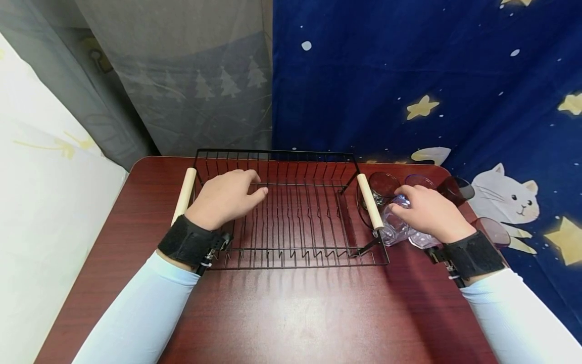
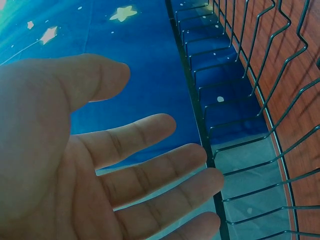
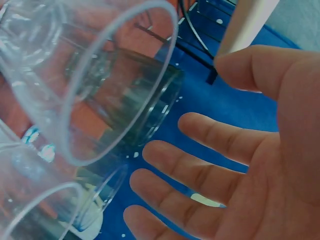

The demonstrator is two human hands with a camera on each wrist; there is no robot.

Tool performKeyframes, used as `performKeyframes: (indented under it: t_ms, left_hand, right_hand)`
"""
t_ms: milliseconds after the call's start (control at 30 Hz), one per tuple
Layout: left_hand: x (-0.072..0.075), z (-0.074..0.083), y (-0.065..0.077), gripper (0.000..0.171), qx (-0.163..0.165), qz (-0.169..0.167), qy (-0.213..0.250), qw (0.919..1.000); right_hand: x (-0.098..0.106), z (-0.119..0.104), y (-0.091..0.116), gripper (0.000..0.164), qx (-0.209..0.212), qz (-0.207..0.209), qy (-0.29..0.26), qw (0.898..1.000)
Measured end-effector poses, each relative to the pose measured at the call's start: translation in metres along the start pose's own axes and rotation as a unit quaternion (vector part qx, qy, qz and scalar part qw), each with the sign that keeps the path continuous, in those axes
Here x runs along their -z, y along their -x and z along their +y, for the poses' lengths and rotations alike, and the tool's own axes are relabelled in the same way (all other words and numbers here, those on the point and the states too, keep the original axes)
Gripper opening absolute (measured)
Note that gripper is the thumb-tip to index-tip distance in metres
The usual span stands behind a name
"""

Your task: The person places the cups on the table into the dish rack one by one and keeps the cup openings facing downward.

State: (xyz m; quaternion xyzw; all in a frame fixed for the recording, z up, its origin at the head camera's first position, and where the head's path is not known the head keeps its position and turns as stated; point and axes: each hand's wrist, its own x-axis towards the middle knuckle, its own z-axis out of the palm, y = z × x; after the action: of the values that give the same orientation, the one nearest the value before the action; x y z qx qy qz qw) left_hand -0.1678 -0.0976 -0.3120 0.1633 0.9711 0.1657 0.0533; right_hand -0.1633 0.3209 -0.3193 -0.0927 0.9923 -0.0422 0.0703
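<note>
Your left hand and right hand are spread, the right nearer the glasses just right of the rack.

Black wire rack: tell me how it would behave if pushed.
The black wire rack looks likely to stay stiff, as its thin wires appear metal. It may be light for its size, being mostly open gaps. Broad and resting on the glossy table, it would probably slide rather than tip.
</note>
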Motion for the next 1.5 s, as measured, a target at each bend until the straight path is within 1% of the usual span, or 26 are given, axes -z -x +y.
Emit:
performKeyframes:
  t_ms: [100,200,467,567,767,933,1067,1233,1500]
  left_hand:
    - [0.001,0.001,0.001,0.049,-0.002,-0.001,0.003,1.0000]
    - [0.001,0.001,0.001,0.048,-0.002,-0.003,0.005,1.0000]
    - [0.000,0.001,0.001,0.049,-0.001,-0.007,0.008,0.9999]
    - [-0.001,0.001,0.001,0.049,-0.001,-0.008,0.006,0.9999]
    - [-0.002,0.000,0.002,0.049,0.000,-0.008,0.007,0.9999]
    - [-0.002,-0.002,0.001,0.049,0.000,-0.010,0.007,0.9999]
    - [-0.002,-0.002,0.001,0.049,0.001,-0.009,0.006,0.9999]
    - [-0.002,-0.002,0.002,0.049,0.001,-0.008,0.005,1.0000]
    - [-0.004,-0.003,0.003,0.047,-0.002,-0.005,0.001,1.0000]
  right_hand:
    - [-0.003,0.004,0.004,0.059,-0.005,-0.011,0.003,1.000]
    - [-0.004,0.008,0.009,0.063,-0.006,-0.013,0.008,1.000]
    - [-0.009,0.028,0.018,0.055,-0.015,0.005,0.017,1.000]
    - [-0.011,0.036,0.020,0.053,-0.018,0.010,0.011,1.000]
    - [-0.013,0.049,0.024,0.045,-0.023,0.030,-0.002,0.999]
    - [-0.019,0.060,0.024,0.044,-0.019,0.034,0.000,0.999]
    - [-0.022,0.064,0.025,0.045,-0.020,0.041,0.001,0.999]
    - [-0.023,0.069,0.026,0.047,-0.023,0.025,-0.006,0.999]
    - [-0.024,0.072,0.025,0.062,-0.035,-0.008,-0.011,0.999]
